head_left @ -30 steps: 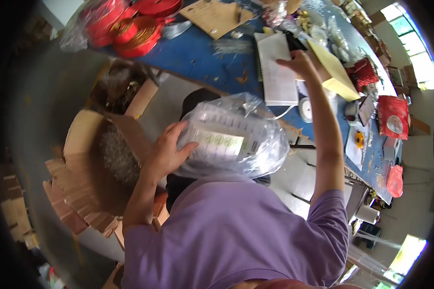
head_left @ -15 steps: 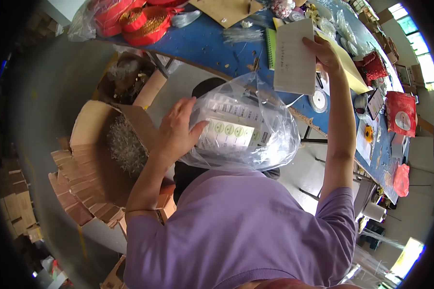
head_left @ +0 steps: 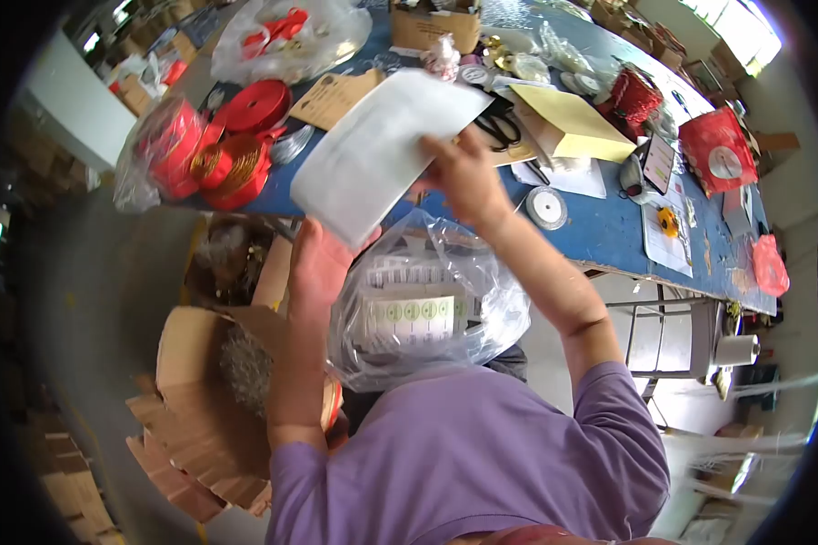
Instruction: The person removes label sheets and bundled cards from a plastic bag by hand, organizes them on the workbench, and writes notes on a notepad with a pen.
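Note:
A white sheet of paper (head_left: 373, 145), slightly blurred, is tilted over the table's front edge. My right hand (head_left: 468, 177) grips its right side, thumb and fingers closed on the edge. At the lower corner, my left hand (head_left: 323, 263) holds the same paper, with part of its fingers hidden behind it. Below, a clear plastic bag (head_left: 491, 304) rests on my lap. Inside it are white labels (head_left: 413, 320) with round green marks, and barcode labels (head_left: 409, 272) behind them.
Red ribbon rolls (head_left: 254, 107) lie left on the blue table (head_left: 600, 241). Scissors (head_left: 498, 125), a yellow paper pad (head_left: 577, 132), a white ribbon spool (head_left: 546, 208) and a phone (head_left: 658, 163) lie right. An open cardboard box (head_left: 191, 363) stands on my left.
My right hand has brought the paper leftward from over the table's right part. My left hand has left the bag and taken the paper's lower corner. The view has shifted.

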### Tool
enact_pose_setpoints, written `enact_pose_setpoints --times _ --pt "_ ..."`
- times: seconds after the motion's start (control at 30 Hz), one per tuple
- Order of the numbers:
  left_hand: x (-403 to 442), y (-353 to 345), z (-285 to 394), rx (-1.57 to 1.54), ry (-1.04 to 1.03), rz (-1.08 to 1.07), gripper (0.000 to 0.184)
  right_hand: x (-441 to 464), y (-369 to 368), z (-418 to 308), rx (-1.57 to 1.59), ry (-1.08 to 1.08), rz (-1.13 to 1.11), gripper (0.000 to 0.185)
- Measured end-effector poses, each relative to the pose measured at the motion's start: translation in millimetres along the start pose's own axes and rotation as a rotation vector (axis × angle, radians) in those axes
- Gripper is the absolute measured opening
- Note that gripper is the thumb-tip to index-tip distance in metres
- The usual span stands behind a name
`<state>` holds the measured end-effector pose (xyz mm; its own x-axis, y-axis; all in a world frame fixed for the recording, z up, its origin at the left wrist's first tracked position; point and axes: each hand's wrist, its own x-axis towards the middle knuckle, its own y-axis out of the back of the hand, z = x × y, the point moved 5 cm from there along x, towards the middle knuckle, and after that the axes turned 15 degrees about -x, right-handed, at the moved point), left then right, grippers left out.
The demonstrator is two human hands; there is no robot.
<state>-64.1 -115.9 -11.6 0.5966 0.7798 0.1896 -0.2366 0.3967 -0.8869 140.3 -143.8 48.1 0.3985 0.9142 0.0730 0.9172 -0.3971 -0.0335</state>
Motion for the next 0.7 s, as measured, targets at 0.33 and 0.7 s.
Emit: enact_pose_setpoints --times 0.33,0.7 --pt "-26.6 53.9 30.7 0.541 -0.27 0.378 0.033 -12.2 -32.8 58.7 0.086 -0.288 -0.178 0.041" --pt "6.7 82.2 54.1 0.686 -0.264 0.349 0.03 33.0 12.1 79.7 -0.084 -0.231 -0.181 0.042"
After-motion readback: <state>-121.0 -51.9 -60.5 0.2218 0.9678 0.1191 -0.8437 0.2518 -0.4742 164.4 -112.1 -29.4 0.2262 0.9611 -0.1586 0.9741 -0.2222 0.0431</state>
